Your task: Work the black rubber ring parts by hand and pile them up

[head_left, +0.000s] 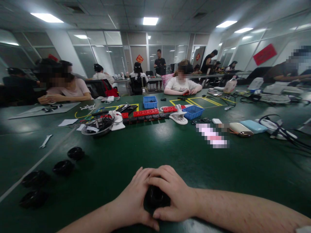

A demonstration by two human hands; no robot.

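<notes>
In the head view, at the front of the green table (109, 181), my left hand (134, 197) curls around one side of a glossy black ring-shaped piece (157, 196). From the other side my right hand (175, 194) grips it, fingers over the top and thumb along the near edge. My fingertips meet above it and hide much of its shape. Several similar black ring-shaped pieces (63, 167) stand in a loose row to the left. Whether they are coils or solid parts I cannot tell.
Left of centre are a wrench (46, 141) and a metal bowl (97, 130) heaped with dark parts. Across the middle run a red-and-black strip of blocks (147, 113), a white clamp stand (179, 116) and blue bins (193, 112). Phones and cables lie right. People (181, 84) sit opposite.
</notes>
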